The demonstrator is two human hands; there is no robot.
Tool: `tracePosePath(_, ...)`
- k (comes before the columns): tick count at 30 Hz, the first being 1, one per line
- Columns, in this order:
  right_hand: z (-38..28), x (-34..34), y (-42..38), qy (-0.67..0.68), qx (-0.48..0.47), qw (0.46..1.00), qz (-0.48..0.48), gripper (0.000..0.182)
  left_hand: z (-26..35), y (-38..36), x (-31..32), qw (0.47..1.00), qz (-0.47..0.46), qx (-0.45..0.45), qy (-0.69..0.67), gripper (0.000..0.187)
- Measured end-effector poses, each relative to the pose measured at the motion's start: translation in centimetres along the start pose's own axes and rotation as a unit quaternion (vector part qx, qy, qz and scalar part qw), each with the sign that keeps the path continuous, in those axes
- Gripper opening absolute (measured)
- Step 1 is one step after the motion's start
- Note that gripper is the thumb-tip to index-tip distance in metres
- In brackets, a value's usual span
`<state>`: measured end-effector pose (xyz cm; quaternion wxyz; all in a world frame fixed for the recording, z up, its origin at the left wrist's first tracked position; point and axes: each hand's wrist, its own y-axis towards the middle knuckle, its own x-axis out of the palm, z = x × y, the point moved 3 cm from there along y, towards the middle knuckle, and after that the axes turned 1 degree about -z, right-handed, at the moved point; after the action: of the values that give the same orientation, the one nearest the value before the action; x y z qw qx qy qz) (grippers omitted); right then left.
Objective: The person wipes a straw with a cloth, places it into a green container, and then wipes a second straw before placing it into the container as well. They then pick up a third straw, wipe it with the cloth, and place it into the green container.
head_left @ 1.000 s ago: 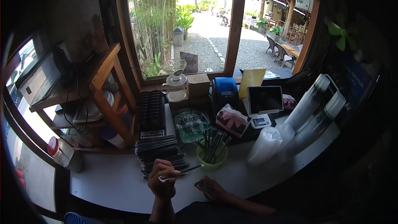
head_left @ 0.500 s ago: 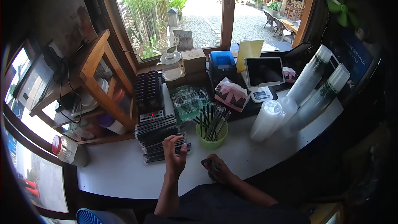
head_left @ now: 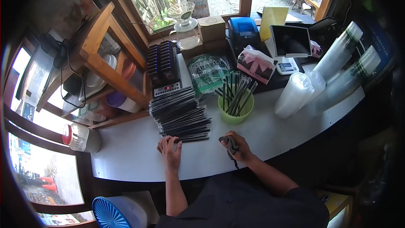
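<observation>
Black wrapped straws [head_left: 179, 112] lie in a loose, uneven heap on our pale counter [head_left: 126, 154], seen in the head view. Our left hand [head_left: 170, 154] is at the near edge of this heap, its fingers slightly bent and the thumb set apart; the fingertips are at the nearest straws, but we cannot tell whether they pinch one. Our right hand [head_left: 241, 148] is clenched around a dark tool [head_left: 231, 145], which has a curved part by the fingers and a narrow end pointing down toward us; it may be scissors, though our grip hides much of it. Just beyond that hand we have a green cup [head_left: 235, 119], with unsheathed-looking dark straws [head_left: 239, 95] leaning in it at various angles. Behind the heap sits a black device [head_left: 163, 65] with a small red light, and beside it a green plastic pack [head_left: 207, 74]. Farther right we see a pink tissue pack [head_left: 256, 65], a tablet [head_left: 290, 41] and a white stack of lids [head_left: 292, 95]. Near the counter's left end is a red-lidded jar [head_left: 84, 138].
</observation>
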<state>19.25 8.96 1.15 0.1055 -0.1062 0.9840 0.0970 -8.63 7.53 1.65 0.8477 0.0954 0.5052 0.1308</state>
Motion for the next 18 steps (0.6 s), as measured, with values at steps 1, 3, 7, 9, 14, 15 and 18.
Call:
tracePosePath(1,-0.12,0.06,0.06,0.003,0.005,1.0,0.009,0.016,0.24,0.05,-0.14,1.0,-0.003,0.0,0.0,0.022)
tracePosePath(3,-0.35,0.1,-0.05,-0.002,0.011,1.0,0.02,0.016,0.38,0.03,-0.23,1.0,-0.014,0.008,-0.002,0.021)
tracePosePath(7,-0.68,0.02,0.02,0.005,0.014,1.0,0.025,0.016,0.35,0.09,-0.23,1.0,-0.018,0.015,-0.004,0.019)
tracePosePath(9,-0.44,-0.06,-0.14,0.018,0.018,0.999,0.027,0.015,0.5,0.13,-0.22,1.0,-0.005,0.025,-0.001,0.017)
tracePosePath(14,0.21,0.1,-0.21,0.057,0.021,0.998,0.031,0.014,0.13,0.11,0.17,0.998,0.026,0.049,0.003,0.012)
tracePosePath(15,0.12,0.08,-0.23,0.057,0.017,0.998,0.035,0.014,-0.07,0.01,0.24,0.998,0.029,0.047,-0.002,0.011)
tracePosePath(18,0.09,-0.07,-0.09,0.053,0.016,0.998,0.037,0.014,-0.23,0.14,0.5,0.997,0.054,0.056,-0.003,0.012)
